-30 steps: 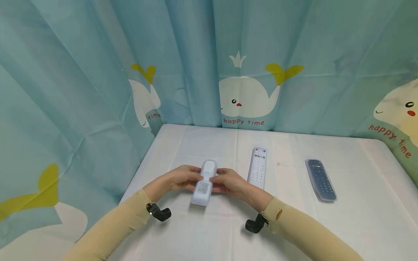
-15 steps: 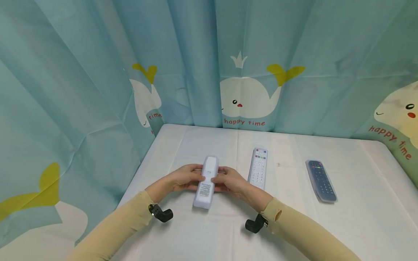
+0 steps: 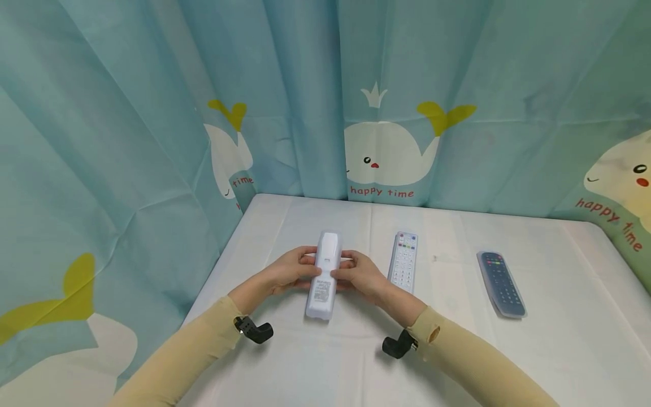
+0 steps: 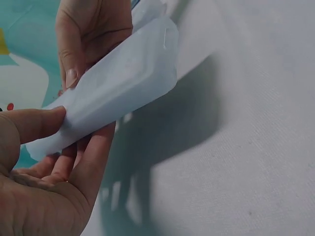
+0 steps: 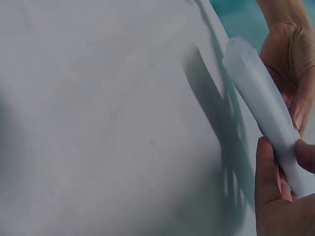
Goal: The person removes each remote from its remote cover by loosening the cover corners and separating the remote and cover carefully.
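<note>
A white remote control (image 3: pixel 324 277) in a translucent sleeve is held up off the table, its label side facing me. My left hand (image 3: pixel 291 269) grips its left edge, thumb on the upper face and fingers beneath. From the other side my right hand (image 3: pixel 363 275) pinches the right edge in the same way. In the left wrist view the sleeved remote (image 4: pixel 123 73) slants between both hands above its shadow. The right wrist view shows the sleeve (image 5: pixel 263 98) closely, and the fingers (image 5: pixel 266 172) of my right hand are under it.
On the white table (image 3: pixel 432 362), a white remote with many buttons (image 3: pixel 403 260) lies just right of my right hand, partly covered by it. Farther right lies a dark remote (image 3: pixel 502 284) in a clear sleeve. A blue whale-print curtain (image 3: pixel 300 113) borders the table's back and left.
Both hands have moved the held remote slightly away from me and to the right, and it now stands a little straighter. The two remotes on the table have stayed put.
</note>
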A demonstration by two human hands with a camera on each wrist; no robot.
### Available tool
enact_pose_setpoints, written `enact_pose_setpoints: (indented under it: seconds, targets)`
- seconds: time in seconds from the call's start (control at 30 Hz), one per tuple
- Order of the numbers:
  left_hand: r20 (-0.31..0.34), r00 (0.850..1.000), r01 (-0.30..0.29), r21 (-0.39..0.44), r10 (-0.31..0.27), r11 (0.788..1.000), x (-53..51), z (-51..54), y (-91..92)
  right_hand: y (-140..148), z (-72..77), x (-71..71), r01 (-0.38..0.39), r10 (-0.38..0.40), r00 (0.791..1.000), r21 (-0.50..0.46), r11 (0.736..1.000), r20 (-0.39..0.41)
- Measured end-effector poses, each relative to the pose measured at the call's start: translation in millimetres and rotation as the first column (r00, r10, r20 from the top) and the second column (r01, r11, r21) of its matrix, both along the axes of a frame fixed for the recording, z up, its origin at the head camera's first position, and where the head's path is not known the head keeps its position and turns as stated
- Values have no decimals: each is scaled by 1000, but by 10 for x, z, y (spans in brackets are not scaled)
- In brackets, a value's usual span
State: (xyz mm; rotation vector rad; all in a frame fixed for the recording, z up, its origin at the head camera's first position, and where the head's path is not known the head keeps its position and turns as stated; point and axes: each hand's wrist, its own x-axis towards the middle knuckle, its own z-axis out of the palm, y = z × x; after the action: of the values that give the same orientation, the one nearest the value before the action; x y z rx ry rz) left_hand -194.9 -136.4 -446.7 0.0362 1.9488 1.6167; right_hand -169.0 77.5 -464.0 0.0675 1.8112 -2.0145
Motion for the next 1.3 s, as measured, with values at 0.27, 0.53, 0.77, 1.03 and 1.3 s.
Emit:
enact_pose_setpoints:
  seconds: [0.27,0.53,0.77,1.03,1.3]
  targets:
    - [-85,996,-6,-2,6,1000,-32,12,29,9,46,-47,-5,14,993,77,997,-115]
    - [-144,990,-8,-16,6,1000,-57,68,52,20,81,-101,8,7,989,102,995,-151]
    - [-171,985,-14,-11,12,1000,-102,69,70,20,107,-149,13,6,984,103,995,-180]
    - [-220,976,0,7,2,1000,-158,92,108,37,152,-211,30,5,970,139,990,-242]
    - [-269,963,10,25,-3,1000,-191,119,147,60,193,-253,59,-11,962,167,984,-273]
